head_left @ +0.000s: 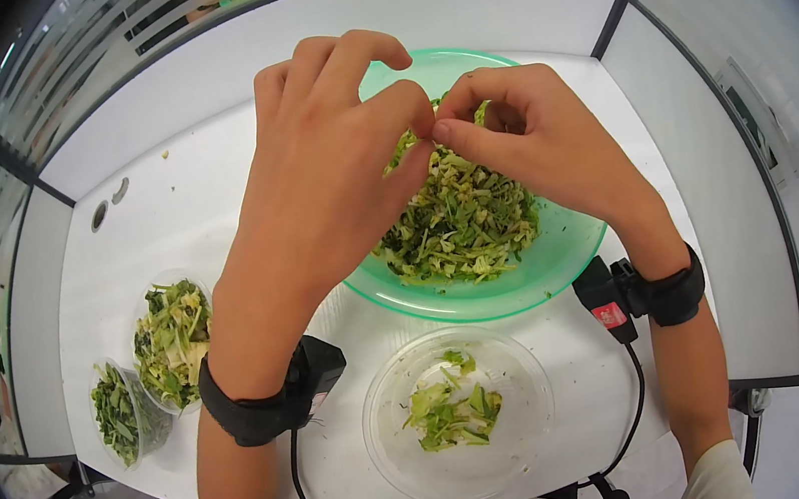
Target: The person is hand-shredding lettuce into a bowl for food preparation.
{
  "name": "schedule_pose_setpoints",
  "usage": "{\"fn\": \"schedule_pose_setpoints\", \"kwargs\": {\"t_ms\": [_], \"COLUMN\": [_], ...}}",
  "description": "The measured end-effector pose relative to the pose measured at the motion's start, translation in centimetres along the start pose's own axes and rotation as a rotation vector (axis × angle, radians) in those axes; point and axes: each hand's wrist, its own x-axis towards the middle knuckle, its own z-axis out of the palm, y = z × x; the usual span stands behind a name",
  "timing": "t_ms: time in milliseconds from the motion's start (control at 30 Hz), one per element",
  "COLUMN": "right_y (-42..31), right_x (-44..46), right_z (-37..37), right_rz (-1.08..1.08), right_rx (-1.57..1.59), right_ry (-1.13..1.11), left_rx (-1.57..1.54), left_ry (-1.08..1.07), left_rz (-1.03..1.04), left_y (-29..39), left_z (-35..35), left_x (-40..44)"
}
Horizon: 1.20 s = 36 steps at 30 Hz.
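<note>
Both hands are raised over a large green plastic bowl (574,232) heaped with chopped leafy greens (461,216). My left hand (325,143) has its index finger arched above, while other fingertips close together beside the right hand's. Thumb and index finger of my right hand (545,124) are pinched at the same spot, so the fingertips of the two hands nearly touch. Whatever lies between them is too small or hidden to make out. Nearer to me stands a clear plastic bowl (384,438) with a small pile of cut greens (453,409) in it.
To the left, two clear tubs hold greens: paler cut leaves (172,340) and darker leaves (116,418). White partition walls (712,168) close off the table's back and sides. Black wrist devices (268,398) trail cables across the front edge. A round hole (99,216) sits at the back left.
</note>
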Motion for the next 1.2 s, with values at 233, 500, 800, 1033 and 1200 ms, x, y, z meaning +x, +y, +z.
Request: {"fn": "schedule_pose_setpoints", "kwargs": {"t_ms": [233,500,800,1033,1200], "right_y": [0.52,0.92,0.48,0.3,0.28], "right_x": [0.06,0.28,0.22,0.05,0.04], "right_z": [0.09,0.07,-0.27,-0.29,-0.28], "right_rz": [-0.01,0.011,0.073,0.057,0.004], "right_rx": [0.023,0.031,0.126,0.111,0.0], "right_ry": [0.054,0.011,-0.011,-0.034,0.01], "left_rx": [0.016,0.007,0.015,0.0,0.013], "left_ry": [0.006,0.056,0.115,0.112,0.086], "left_rz": [-0.027,-0.009,0.002,0.002,0.006], "left_y": [-0.13,-0.2,-0.14,-0.15,-0.02], "left_z": [0.14,0.27,0.3,0.47,0.73], "left_x": [-0.04,0.11,0.21,0.14,0.07]}}
